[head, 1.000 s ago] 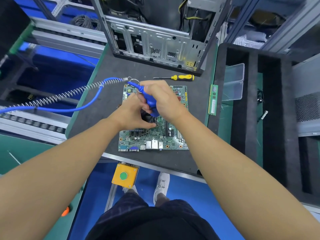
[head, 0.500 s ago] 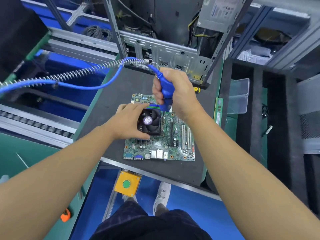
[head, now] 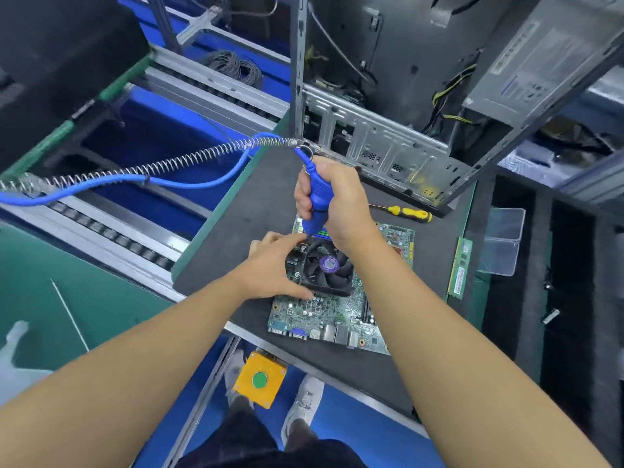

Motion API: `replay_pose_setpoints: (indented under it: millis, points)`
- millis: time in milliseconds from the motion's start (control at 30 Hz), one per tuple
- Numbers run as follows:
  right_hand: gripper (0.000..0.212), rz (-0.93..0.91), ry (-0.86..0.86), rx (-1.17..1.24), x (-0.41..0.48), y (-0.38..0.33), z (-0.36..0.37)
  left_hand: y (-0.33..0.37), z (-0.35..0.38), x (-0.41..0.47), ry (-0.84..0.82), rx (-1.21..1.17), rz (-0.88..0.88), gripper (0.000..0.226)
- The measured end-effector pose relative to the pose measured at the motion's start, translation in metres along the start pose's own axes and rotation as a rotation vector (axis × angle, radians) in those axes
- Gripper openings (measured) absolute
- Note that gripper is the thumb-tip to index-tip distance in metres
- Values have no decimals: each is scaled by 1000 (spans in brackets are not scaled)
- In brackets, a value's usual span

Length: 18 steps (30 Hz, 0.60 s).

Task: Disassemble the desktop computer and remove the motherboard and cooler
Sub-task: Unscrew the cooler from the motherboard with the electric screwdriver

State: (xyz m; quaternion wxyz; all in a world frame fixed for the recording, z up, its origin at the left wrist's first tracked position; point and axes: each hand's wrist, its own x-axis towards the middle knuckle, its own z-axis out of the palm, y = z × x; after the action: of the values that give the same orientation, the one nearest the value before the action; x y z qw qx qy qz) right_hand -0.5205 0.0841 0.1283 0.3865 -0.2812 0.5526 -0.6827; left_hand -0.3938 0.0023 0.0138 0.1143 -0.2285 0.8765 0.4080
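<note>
No legible text; power supply label, cooler sticker blurred.

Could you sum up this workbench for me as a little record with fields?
Right hand: grips blue power screwdriver, tip at far left corner of cooler
Left hand: holds cooler by its left side
Motherboard: lies on dark mat, cooler on top
Lying nearby: yellow screwdriver, RAM stick
Behind: open computer case

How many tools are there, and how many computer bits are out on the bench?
Tools: 2, blue driver, yellow screwdriver
Circuit boards: 2, motherboard, memory stick
Cooler: 1
Computer case: 1
Total: 6
</note>
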Motion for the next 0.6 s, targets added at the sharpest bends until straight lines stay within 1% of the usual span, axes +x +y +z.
replay_pose_setpoints:
  millis: [200,300,400,500,600]
  points:
    - [27,39,-5,-69,6,23,0,-5,6,5,10,1,43,106]
    - [27,57,17,-50,7,26,-2,-4,6,8,-6,-29,44,110]
    - [28,47,4,-77,7,26,-4,-4,4,9,-21,-35,49,111]
    - [28,42,-21,-108,5,26,-1,-4,6,10,-8,-41,62,104]
    - [29,44,-12,-102,6,28,1,-4,8,11,-5,-62,59,100]
